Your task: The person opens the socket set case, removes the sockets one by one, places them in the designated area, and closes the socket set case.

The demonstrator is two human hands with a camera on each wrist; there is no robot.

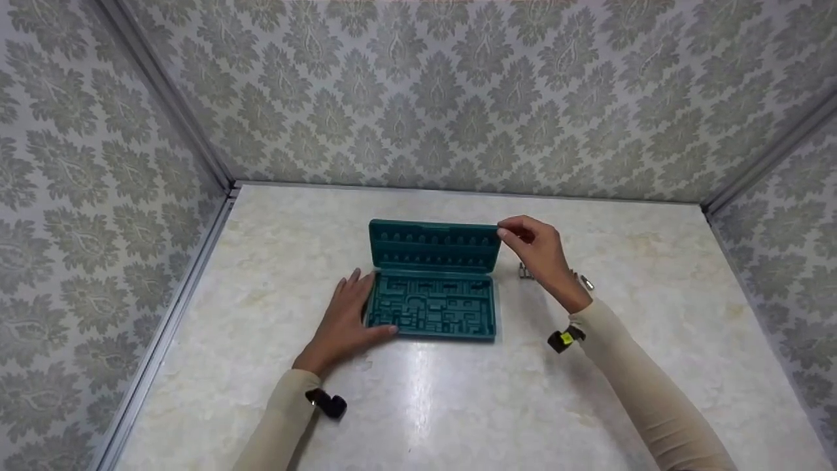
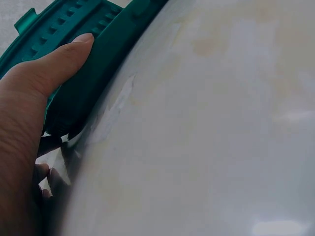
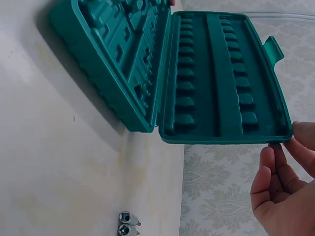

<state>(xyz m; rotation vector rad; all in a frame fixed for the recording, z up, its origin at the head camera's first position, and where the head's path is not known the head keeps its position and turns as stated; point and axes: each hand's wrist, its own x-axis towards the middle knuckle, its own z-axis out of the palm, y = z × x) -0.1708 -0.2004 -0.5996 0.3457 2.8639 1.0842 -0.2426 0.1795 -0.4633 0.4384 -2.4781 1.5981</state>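
An opened green plastic socket-set case [image 1: 431, 335] lies on the table, its moulded recesses facing up. Its lid [image 1: 433, 248] stands raised at the back, with two rows of small bumps inside. My left hand [image 1: 346, 320] holds the case by its left side, thumb over the front rim and fingers along the side; the left wrist view shows the thumb [image 2: 71, 56] across that rim. With thumb and fingertips, my right hand [image 1: 537, 248] pinches the free right corner of the lid, as the right wrist view shows beside the latch tab [image 3: 273, 50].
Small metal sockets [image 3: 129, 223] stand on the table to the right of the case, partly hidden behind my right wrist in the head view. One metal piece [image 1: 587, 282] lies farther right. Patterned walls [image 1: 418, 98] border the pale table [image 1: 274, 261].
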